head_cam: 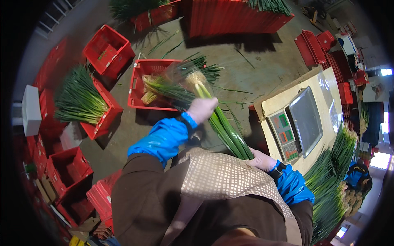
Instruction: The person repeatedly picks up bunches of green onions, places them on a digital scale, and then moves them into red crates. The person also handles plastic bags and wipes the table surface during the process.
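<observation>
A bunch of long green onions (226, 132) slants across in front of my apron, root end up and away from me. My left hand (202, 110), in a pale glove, is closed around the bunch just below the white stalks. My right hand (261, 160), gloved too, grips the green leaves near their lower end. Around the roots is a clear plastic bag (211, 87), blurred in places. Beyond my left hand, a red plastic crate (133, 92) on the far side contains more bunches (154, 84) in clear wrapping.
At right, a digital scale (306, 121) with a metal pan stands on a pale wooden tabletop (272, 100). Loose onions (326, 190) are heaped beside it, near another person (357, 176). Red crates (106, 49) surround me, one piled with onions (80, 98). Stray leaves litter the concrete floor (227, 67).
</observation>
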The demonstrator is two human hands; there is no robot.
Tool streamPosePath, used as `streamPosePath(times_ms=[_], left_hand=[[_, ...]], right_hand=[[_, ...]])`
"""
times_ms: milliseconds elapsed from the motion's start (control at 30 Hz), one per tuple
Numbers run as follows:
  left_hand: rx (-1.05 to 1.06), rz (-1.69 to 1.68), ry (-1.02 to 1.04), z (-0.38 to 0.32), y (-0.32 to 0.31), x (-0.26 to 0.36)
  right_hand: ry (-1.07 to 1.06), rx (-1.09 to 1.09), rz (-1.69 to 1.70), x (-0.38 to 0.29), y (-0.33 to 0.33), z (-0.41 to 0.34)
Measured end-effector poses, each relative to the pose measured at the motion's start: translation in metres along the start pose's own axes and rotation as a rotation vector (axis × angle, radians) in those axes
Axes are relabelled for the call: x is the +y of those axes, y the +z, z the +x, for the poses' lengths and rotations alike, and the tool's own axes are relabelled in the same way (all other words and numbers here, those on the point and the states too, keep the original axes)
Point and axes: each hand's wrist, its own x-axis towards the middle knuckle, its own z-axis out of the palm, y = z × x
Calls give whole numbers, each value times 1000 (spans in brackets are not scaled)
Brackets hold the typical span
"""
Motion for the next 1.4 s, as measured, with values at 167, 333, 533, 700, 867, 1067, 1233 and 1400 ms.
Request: streamPosePath(times_ms=[167, 333, 533, 700, 867, 1067, 1233, 1400], left_hand=[[-84, -183, 209, -73, 0, 68], [16, -521, 98, -56, -34, 71], [375, -739, -702, -49, -99, 40], [673, -510, -502, -50, -94, 38], [678, -755, -636, -74, -105, -18], [405, -598, -685, -35, -67, -42], [94, -287, -509, 8, 4, -41], [-107, -192, -109, 74, 84, 54]], right_hand=[[161, -84, 26, -23, -6, 40], [249, -190, -92, -91, 16, 135], [135, -248, -269, -141, 28, 114], [-76, -149, -428, -122, 32, 161], [-346, -191, -634, -148, 33, 214], [-360, 246, -609, -120, -14, 192], [-818, 350, 160, -33, -115, 38], [-895, 1861, 311, 144, -158, -160]])
